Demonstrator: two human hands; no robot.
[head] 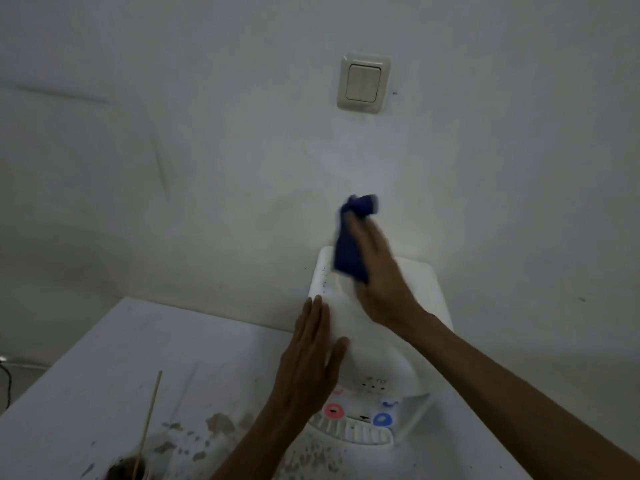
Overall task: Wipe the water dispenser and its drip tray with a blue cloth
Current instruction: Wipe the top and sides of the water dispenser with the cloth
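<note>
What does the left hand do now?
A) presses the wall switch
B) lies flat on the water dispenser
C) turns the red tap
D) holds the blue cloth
B: the left hand lies flat, fingers straight, on the water dispenser; the right hand grips the blue cloth.

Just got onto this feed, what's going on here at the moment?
A person is wiping the top of the white dispenser. The right hand holds the bunched blue cloth near the back of the top, close to the wall; both are motion-blurred. The left hand lies flat against the dispenser's left side, fingers straight, apparently steadying it. The drip tray under the taps has no hand on it.
</note>
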